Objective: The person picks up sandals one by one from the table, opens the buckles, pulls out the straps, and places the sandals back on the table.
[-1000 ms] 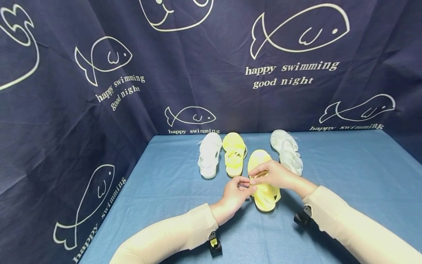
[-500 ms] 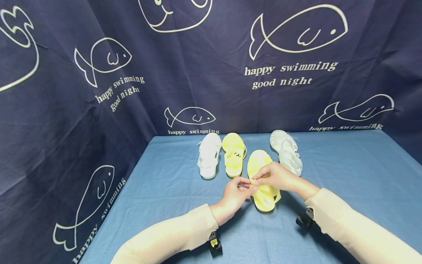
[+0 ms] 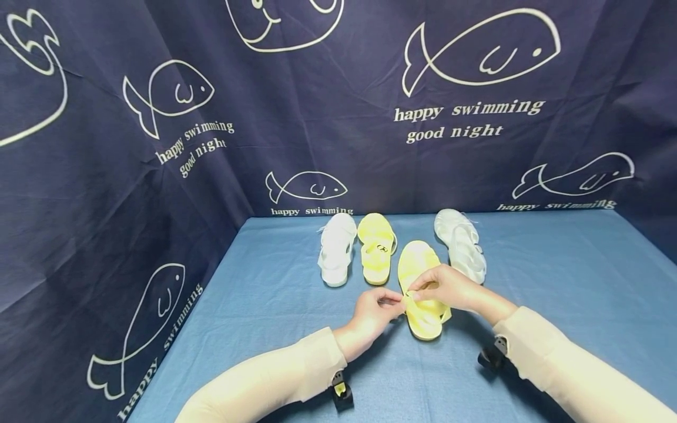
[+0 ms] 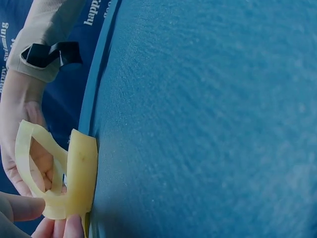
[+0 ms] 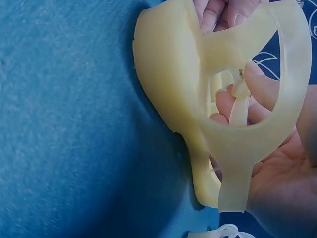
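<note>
A pale yellow sandal (image 3: 415, 258) stands on the blue cloth under both hands. In the head view my left hand (image 3: 367, 314) is at its left side; the left wrist view has the thumb and fingers pinching the side band (image 4: 55, 206). Over the sandal, my right hand (image 3: 449, 288) pinches a narrow strap (image 5: 238, 113) between thumb and fingers, and a small metal stud (image 5: 241, 73) shows by the thumb in the right wrist view. The looped upper band (image 5: 296, 59) rises above the sole. Part of the upper is hidden behind the fingers in the head view.
A second yellow sandal (image 3: 375, 232) lies farther back on the left, beside a white sandal (image 3: 338, 241). Another whitish sandal (image 3: 459, 241) lies behind the right hand. Dark blue curtains (image 3: 328, 117) with fish drawings stand behind and to the left of the table (image 3: 555, 282).
Both hands have shifted slightly toward the near end of the yellow sandal, the right hand more. The pinched strap has come down close to the left fingertips. The other sandals stay put.
</note>
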A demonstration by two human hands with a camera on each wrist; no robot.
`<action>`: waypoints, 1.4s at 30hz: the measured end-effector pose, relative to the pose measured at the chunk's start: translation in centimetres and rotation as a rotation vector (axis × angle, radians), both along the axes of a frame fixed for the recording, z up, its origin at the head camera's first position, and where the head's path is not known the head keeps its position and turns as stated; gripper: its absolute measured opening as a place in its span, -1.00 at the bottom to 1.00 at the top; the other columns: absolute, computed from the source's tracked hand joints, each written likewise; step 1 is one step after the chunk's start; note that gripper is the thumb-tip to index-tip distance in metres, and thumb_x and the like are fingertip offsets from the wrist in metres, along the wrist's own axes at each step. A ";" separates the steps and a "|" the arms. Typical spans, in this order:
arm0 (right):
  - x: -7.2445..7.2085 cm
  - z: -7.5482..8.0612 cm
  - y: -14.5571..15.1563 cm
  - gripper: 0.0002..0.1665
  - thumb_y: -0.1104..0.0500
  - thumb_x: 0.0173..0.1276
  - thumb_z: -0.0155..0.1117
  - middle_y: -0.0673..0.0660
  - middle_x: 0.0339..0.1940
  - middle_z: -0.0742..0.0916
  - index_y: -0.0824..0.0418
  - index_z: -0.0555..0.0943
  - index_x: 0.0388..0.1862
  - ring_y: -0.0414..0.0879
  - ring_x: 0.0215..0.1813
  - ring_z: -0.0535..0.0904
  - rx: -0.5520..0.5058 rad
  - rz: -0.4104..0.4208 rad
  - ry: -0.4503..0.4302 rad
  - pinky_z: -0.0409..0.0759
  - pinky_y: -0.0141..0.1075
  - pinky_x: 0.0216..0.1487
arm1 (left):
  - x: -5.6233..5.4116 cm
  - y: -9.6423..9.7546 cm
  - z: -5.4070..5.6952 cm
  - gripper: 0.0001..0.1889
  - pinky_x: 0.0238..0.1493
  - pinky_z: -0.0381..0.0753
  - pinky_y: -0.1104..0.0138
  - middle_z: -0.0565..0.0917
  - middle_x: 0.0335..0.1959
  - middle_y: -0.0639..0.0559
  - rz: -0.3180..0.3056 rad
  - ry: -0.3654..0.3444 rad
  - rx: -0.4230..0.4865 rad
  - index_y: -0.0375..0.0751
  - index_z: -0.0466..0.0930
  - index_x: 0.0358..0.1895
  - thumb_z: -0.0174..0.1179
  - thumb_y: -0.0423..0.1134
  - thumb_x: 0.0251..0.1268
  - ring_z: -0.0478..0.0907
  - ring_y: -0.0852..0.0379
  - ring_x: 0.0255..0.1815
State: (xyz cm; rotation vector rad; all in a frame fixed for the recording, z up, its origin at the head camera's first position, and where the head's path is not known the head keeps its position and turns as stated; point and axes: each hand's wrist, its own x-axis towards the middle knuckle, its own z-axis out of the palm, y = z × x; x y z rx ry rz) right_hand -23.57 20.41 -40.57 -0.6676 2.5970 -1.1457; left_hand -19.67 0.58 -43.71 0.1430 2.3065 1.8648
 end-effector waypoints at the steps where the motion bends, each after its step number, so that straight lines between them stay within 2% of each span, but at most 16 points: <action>1: 0.0 -0.1 0.0 -0.76 0.09 0.22 0.42 0.06 -0.23 0.80 0.21 0.76 -0.21 -0.19 -0.17 0.62 -0.005 -0.006 -0.002 0.58 -0.45 -0.21 | 0.0 0.0 0.0 -0.88 -0.35 0.69 0.38 0.70 -0.44 -0.04 0.004 -0.001 0.010 -0.35 0.69 -0.25 0.34 -0.41 0.13 0.66 0.17 -0.45; 6: 0.2 -0.5 0.0 -0.72 0.10 0.23 0.41 0.11 -0.25 0.80 0.28 0.75 -0.20 -0.28 -0.24 0.58 -0.066 -0.008 -0.032 0.57 -0.46 -0.24 | -0.1 0.2 0.0 -0.90 -0.34 0.70 0.37 0.68 -0.49 -0.06 0.031 -0.034 0.056 -0.38 0.68 -0.28 0.33 -0.43 0.14 0.70 0.13 -0.44; 11: 0.2 -0.9 0.1 -0.68 0.11 0.25 0.40 0.17 -0.21 0.79 0.34 0.73 -0.15 -0.32 -0.24 0.58 -0.131 -0.013 -0.096 0.58 -0.47 -0.23 | -0.2 0.1 0.2 -0.91 -0.46 0.64 0.38 0.71 -0.50 -0.04 0.052 -0.026 0.027 -0.31 0.71 -0.31 0.37 -0.36 0.14 0.72 0.13 -0.45; 15: 0.2 -1.1 0.3 -0.66 0.12 0.25 0.39 0.19 -0.18 0.79 0.37 0.72 -0.13 -0.28 -0.22 0.60 -0.167 -0.044 -0.153 0.60 -0.45 -0.23 | -0.5 0.2 0.2 -0.92 -0.40 0.71 0.33 0.74 -0.49 -0.10 0.047 -0.009 0.034 -0.34 0.73 -0.33 0.38 -0.39 0.11 0.72 0.13 -0.47; 19: 0.1 -1.4 0.2 -0.68 0.13 0.26 0.39 0.19 -0.16 0.79 0.36 0.72 -0.12 -0.25 -0.19 0.61 -0.177 -0.081 -0.177 0.61 -0.45 -0.21 | -0.6 0.4 0.3 -0.92 -0.31 0.74 0.30 0.74 -0.48 -0.14 0.039 -0.021 0.058 -0.39 0.73 -0.33 0.36 -0.45 0.10 0.71 0.15 -0.48; 32: 0.4 -1.0 0.0 -0.68 0.15 0.24 0.40 0.17 -0.23 0.80 0.37 0.71 -0.15 -0.22 -0.24 0.62 -0.182 -0.066 -0.186 0.63 -0.40 -0.21 | -1.1 0.8 0.3 -0.92 -0.32 0.74 0.32 0.74 -0.48 -0.21 0.071 -0.015 0.120 -0.46 0.72 -0.34 0.35 -0.52 0.07 0.70 0.15 -0.50; 42: 0.6 -0.7 -0.1 -0.70 0.13 0.24 0.41 0.16 -0.26 0.80 0.36 0.72 -0.19 -0.20 -0.27 0.61 -0.166 -0.055 -0.185 0.62 -0.40 -0.25 | -1.2 1.0 0.4 -0.92 -0.35 0.73 0.37 0.75 -0.50 -0.18 0.100 0.014 0.085 -0.41 0.74 -0.37 0.39 -0.45 0.05 0.71 0.14 -0.51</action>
